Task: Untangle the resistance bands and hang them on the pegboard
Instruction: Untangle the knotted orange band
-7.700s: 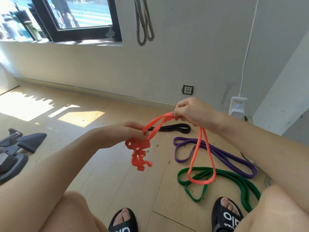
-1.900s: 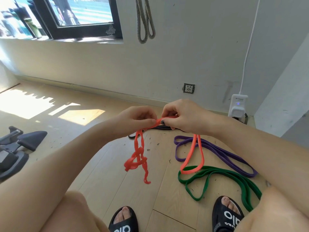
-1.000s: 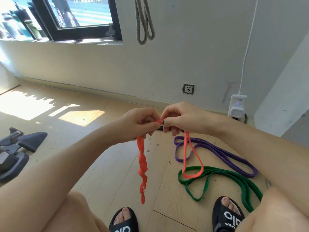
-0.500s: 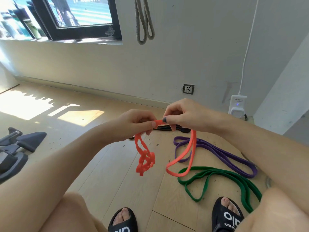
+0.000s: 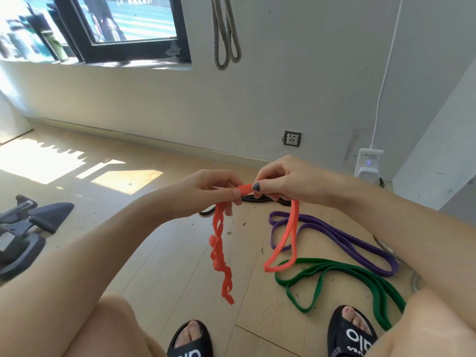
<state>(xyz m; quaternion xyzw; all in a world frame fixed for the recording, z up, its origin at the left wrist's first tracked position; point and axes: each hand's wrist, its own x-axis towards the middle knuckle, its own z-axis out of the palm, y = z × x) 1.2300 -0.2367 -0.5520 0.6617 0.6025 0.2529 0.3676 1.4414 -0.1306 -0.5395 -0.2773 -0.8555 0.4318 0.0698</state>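
Head view: left hand (image 5: 206,191) and right hand (image 5: 286,180) both pinch orange band (image 5: 219,253) at chest height above floor (image 5: 159,266). Left strand hangs twisted; right loop hangs smooth. Risk: pulling hands apart may tighten twists into knot.

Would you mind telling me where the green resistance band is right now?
In the head view, the green band lies on the wooden floor at lower right, just nearer the person than the purple band, running toward the right sandal.
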